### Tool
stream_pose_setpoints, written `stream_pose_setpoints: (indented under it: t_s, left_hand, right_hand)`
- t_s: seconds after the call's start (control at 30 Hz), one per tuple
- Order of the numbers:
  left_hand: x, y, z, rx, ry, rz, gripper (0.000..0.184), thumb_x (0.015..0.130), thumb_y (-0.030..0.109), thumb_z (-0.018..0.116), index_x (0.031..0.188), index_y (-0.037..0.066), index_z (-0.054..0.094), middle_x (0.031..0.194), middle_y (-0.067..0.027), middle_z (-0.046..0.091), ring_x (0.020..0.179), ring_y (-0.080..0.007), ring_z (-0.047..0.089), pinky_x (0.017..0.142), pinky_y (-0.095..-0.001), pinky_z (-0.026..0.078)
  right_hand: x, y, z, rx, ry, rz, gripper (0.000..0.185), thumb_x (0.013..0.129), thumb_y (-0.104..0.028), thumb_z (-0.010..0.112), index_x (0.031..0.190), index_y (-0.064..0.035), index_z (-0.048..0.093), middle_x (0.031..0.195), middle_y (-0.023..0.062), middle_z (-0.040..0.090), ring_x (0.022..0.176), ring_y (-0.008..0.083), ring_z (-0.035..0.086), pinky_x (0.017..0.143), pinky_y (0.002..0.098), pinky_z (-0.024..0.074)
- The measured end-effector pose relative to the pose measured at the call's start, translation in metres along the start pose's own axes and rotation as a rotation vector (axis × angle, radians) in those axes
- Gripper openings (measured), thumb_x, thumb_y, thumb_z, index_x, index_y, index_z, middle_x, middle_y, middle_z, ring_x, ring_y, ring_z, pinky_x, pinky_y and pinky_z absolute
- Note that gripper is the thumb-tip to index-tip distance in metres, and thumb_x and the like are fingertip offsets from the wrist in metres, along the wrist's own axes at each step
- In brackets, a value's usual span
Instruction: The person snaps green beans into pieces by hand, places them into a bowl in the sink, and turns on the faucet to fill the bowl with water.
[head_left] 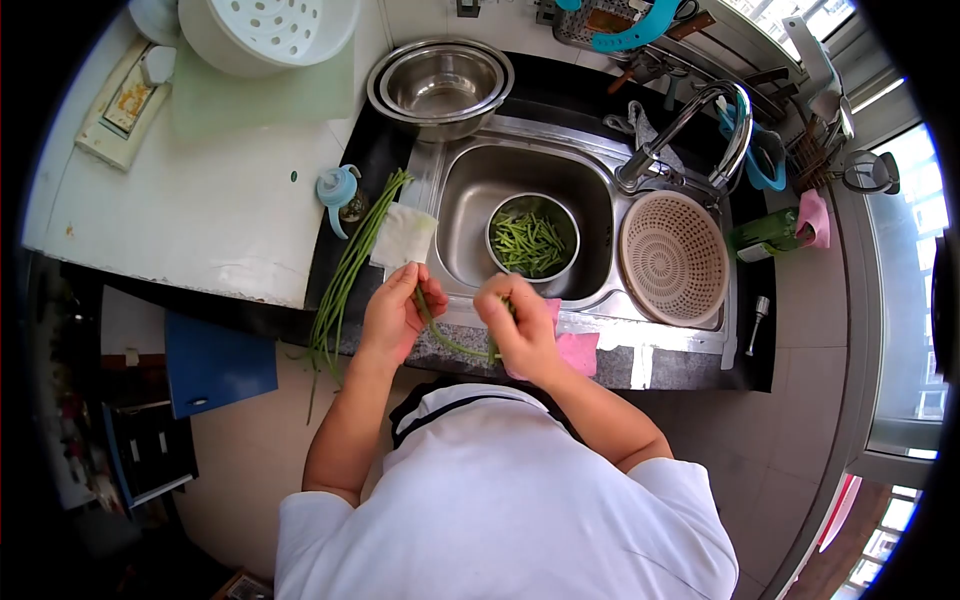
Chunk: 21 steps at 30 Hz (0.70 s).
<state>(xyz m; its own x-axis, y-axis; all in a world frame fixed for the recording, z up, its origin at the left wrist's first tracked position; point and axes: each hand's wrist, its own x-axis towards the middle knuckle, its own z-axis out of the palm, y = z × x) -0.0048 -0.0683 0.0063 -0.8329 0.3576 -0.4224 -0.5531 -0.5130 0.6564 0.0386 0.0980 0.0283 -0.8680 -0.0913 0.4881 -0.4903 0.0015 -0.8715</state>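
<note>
Pinches a long green stalk (456, 346) in left hand (402, 312) and grips it in closed right hand (520, 325), near a steel bowl (568, 224) of green pieces (527, 241).

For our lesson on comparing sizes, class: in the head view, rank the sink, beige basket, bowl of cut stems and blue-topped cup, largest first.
1. Sink
2. Beige basket
3. Bowl of cut stems
4. Blue-topped cup

The steps in apparent size are clear.
</note>
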Motion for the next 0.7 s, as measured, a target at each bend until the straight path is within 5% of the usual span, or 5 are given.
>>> stream_pose_setpoints:
  t_s: [0.07,0.17,0.37,0.53,0.7]
  left_hand:
    - [-0.001,0.004,0.008,0.008,-0.05,0.022,0.02,0.094,0.025,0.041,0.085,0.009,0.049,0.075,-0.0027,0.054,0.077,-0.0154,0.056,0.07,-0.0284,0.045]
    - [0.007,0.002,0.014,0.023,-0.09,0.053,0.02,0.094,0.024,0.042,0.087,0.007,0.049,0.077,-0.0037,0.056,0.082,-0.017,0.056,0.076,-0.0301,0.045]
    - [0.01,-0.01,0.019,-0.02,-0.029,0.089,0.02,0.094,0.026,0.043,0.087,0.009,0.051,0.078,-0.0031,0.056,0.078,-0.0148,0.056,0.074,-0.0292,0.044]
    - [-0.009,-0.007,0.032,-0.105,-0.012,0.238,0.022,0.095,0.028,0.041,0.085,0.009,0.047,0.063,0.0028,0.039,0.06,-0.0099,0.044,0.066,-0.0257,0.04]
    - [-0.009,-0.019,0.027,0.311,-0.141,-0.058,0.023,0.094,0.028,0.042,0.092,0.006,0.05,0.059,0.0066,0.031,0.048,-0.0033,0.029,0.047,-0.0193,0.027]
  right_hand:
    - [0.005,0.007,-0.011,0.392,0.086,0.656,0.021,0.092,-0.025,0.049,0.092,-0.0036,0.05,0.068,-0.0013,0.05,0.054,0.0044,0.04,0.046,0.0195,0.0313]
    - [-0.004,0.02,-0.002,0.328,-0.188,0.774,0.023,0.09,-0.026,0.053,0.094,-0.003,0.052,0.067,-0.0016,0.048,0.055,0.0048,0.039,0.048,0.019,0.0309]
    - [-0.016,0.035,0.009,0.125,-0.256,0.564,0.026,0.087,-0.025,0.059,0.099,-0.0022,0.057,0.069,-0.0027,0.05,0.067,0.0048,0.045,0.058,0.021,0.0381]
    - [0.006,0.046,-0.022,0.536,0.502,0.648,0.021,0.091,-0.026,0.051,0.087,-0.0059,0.052,0.054,-0.0042,0.041,0.043,0.0045,0.032,0.04,0.0208,0.0242]
    - [0.01,0.034,-0.037,0.179,0.303,0.578,0.019,0.09,-0.022,0.054,0.088,-0.0033,0.054,0.06,-0.0049,0.043,0.052,0.003,0.035,0.046,0.0191,0.0282]
